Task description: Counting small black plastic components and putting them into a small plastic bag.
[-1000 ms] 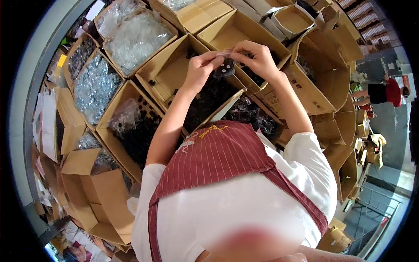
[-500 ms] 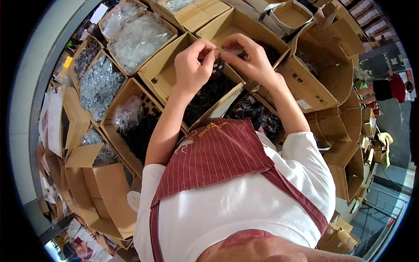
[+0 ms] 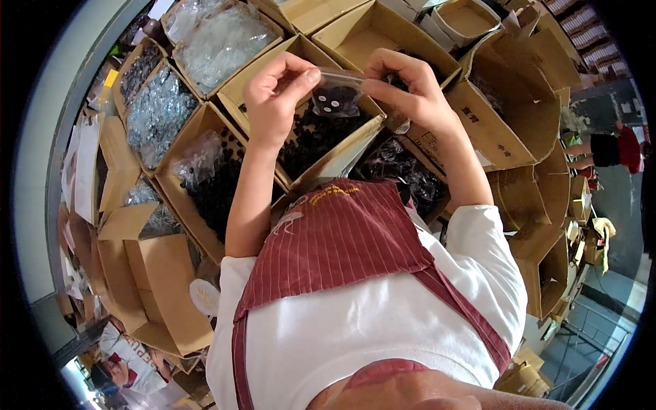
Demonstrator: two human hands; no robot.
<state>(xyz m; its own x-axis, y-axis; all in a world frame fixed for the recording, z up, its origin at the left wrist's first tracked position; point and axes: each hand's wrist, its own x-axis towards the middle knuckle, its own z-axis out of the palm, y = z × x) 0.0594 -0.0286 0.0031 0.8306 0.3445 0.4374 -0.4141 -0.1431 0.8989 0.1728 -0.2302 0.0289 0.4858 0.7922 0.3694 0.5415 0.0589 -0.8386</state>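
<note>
Clear plastic bag (image 3: 337, 86) is hanging between both hands, right above a cardboard box (image 3: 238, 90) with loose dark pieces (image 3: 307, 150) in it; there are dark contents (image 3: 342, 99) and a few white discs (image 3: 327, 109) low in the bag. Left hand (image 3: 279, 99) and right hand (image 3: 408, 87) each have fingers clamped on its top edge, stretching it pretty taut. I'd call this the working-the-mouth step (sealing or parting it, I honestly can't tell). The next move calls for an even pinch on both corners and the bag held upright, or stuff could spill. Can't see what the box stands on. Around it: heaped clear bags (image 3: 225, 51) up left, shiny bluish plastic (image 3: 160, 113) nearby, a person in red (image 3: 625, 149) far right, a co-worker (image 3: 133, 362) lower left.
</note>
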